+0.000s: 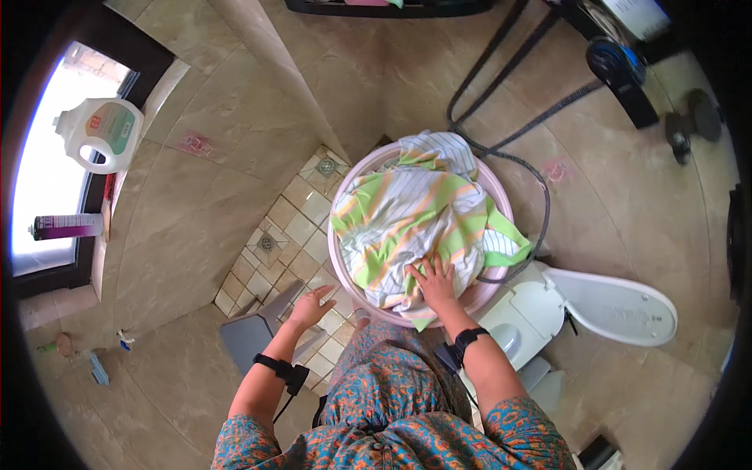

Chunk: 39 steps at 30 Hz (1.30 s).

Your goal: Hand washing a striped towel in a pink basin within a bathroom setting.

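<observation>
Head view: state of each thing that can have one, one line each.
Left hand, empty, clear of the basin
Right hand, fingers spread on the cloth
Striped cloth, rumpled, heaped, partly over the rim
Pink basin, upright, loaded
Toilet lid, open
White jug, upright
Spray can, upright
Hose, looped

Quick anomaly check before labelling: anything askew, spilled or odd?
Mildly odd: a corner of the striped cloth hangs past the right rim of the pink basin, so it isn't fully contained. The right hand rests on the cloth. I see no spill or damage.
</observation>
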Available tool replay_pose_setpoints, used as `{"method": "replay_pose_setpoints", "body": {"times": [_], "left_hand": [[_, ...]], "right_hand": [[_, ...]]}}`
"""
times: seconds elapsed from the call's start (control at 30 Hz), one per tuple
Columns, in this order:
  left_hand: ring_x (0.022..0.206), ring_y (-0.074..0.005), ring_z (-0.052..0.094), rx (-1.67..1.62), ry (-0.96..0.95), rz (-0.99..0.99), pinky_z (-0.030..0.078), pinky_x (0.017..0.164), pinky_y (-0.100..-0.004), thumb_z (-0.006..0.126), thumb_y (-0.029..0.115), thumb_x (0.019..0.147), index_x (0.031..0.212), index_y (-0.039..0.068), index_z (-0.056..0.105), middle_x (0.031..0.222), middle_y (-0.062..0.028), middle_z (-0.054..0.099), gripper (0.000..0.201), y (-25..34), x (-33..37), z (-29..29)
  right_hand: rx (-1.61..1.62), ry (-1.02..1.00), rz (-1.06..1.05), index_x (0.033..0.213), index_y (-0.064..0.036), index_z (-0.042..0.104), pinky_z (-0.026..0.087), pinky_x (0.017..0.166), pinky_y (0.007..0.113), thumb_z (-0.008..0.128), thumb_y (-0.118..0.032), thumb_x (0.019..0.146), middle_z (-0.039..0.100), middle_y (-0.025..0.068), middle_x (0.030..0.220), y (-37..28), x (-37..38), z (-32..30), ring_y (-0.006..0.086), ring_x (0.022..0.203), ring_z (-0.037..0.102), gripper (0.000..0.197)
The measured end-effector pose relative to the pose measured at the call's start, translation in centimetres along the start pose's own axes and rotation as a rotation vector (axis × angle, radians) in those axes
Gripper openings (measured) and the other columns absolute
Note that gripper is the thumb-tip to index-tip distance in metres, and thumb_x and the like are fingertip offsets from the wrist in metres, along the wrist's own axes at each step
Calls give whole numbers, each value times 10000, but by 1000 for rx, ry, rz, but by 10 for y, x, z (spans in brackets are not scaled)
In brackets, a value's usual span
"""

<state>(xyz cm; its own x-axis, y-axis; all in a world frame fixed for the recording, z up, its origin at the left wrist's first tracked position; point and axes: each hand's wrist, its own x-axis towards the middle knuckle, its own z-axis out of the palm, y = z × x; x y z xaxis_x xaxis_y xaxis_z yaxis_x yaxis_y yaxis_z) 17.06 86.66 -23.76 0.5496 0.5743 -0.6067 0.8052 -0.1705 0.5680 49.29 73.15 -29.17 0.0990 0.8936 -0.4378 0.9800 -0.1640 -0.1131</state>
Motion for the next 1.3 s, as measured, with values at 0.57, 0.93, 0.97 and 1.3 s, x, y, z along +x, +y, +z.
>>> {"method": "replay_pose_setpoints", "body": {"times": [0.57, 0.93, 0.97, 1.3], "left_hand": [[949, -236, 654, -74, -11, 18, 493, 823, -320, 635, 260, 835, 1278, 101, 554, 1038, -164, 672, 478, -113, -25, -42], [989, -312, 632, 237, -67, 80, 485, 859, -372, 618, 348, 827, 1257, 103, 565, 1049, -176, 661, 497, -137, -14, -34], [989, -312, 632, 235, -71, 93, 485, 859, -372, 618, 348, 827, 1257, 103, 565, 1049, -176, 661, 497, -123, -17, -26], [862, -338, 638, 407, 153, 239, 515, 753, -419, 592, 128, 745, 1123, 158, 651, 912, -161, 671, 385, -51, -91, 26]], "right_hand": [[467, 57, 446, 1297, -165, 497, 363, 989, 515, 639, -288, 814, 473, 112, 1336, -39, -156, -23, 280, 1226, 463, 519], [635, -59, 644, 1226, -115, 543, 459, 902, 426, 619, -325, 825, 606, 169, 1126, -47, -338, 89, 339, 1067, 564, 459], [669, -54, 661, 1233, -103, 545, 447, 921, 423, 612, -340, 835, 597, 177, 1158, -44, -355, 105, 341, 1086, 555, 468], [783, 142, 613, 1220, -65, 556, 419, 966, 412, 631, -326, 825, 588, 194, 1183, -43, -446, 160, 353, 1113, 534, 480]]}}
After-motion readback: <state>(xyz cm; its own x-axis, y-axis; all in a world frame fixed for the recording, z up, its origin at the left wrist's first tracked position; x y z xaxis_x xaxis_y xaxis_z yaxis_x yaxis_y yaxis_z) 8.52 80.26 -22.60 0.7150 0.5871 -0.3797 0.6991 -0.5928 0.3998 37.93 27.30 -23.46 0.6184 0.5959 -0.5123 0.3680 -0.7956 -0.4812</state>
